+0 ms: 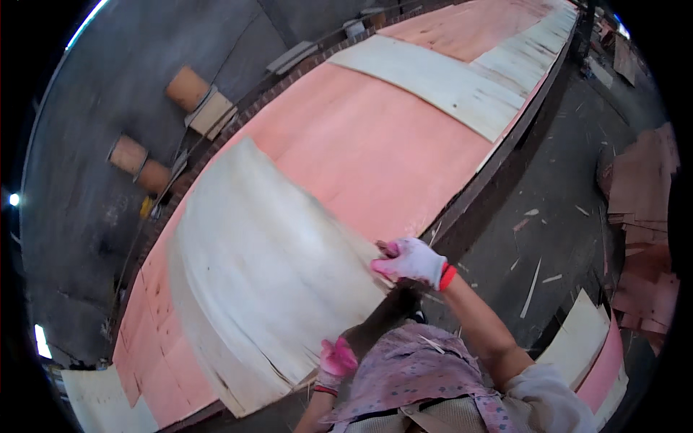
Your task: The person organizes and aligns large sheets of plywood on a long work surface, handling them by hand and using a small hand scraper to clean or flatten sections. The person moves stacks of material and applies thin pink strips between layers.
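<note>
Lower centre: the left hand in a white-and-pink glove [338,359] is curling its fingers at the near edge of a broad, cream-white, thin wood veneer sheet [253,267]; cannot tell whether they are pinching it. Right of centre: the right hand in a white-and-pink glove [410,261] is closing its fingers, thumb opposed, on the sheet's right corner. The sheet is bowing and spreading across the left and centre of the frame, lying over a long salmon-pink sheet layer [361,144].

Risk, judged: the near end is showing splits at lower centre; uneven pulling by the two hands could be lengthening these into a tear. The bow could be trapping a fold if the sheet is pressed flat askew.

Right: pale splinters [530,289] are littering the dark grey floor [505,238]; stepping there could be upsetting the footing. Top: a narrower cream veneer strip [433,83] is lying across the pink layer.
</note>
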The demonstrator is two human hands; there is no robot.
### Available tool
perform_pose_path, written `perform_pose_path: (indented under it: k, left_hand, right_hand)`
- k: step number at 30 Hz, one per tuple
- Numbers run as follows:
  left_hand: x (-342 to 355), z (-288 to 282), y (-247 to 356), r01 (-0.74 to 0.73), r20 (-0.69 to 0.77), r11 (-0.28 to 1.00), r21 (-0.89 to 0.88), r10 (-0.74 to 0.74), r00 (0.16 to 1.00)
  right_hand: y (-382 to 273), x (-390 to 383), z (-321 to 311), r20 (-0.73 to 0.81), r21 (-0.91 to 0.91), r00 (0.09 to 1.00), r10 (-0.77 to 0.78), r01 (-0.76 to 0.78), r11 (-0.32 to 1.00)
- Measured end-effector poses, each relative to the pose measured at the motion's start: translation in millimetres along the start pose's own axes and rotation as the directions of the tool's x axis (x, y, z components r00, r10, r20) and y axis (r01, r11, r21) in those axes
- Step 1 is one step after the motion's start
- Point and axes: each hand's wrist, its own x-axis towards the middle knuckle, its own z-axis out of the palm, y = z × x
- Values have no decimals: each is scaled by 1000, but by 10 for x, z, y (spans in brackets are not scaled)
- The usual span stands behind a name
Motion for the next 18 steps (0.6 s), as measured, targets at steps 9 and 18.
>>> perform_pose_path:
  k: [9, 18]
  left_hand:
    - [2258, 1309, -336, 301, 64, 952, -60, -297, 953]
    - [3386, 2039, -916, 289, -39, 956, -49, -291, 956]
  right_hand:
    - [820, 203, -1802, -461, 814, 875, 149, 350, 463]
    - [1741, 715, -1505, -274, 914, 859, 433, 93, 394]
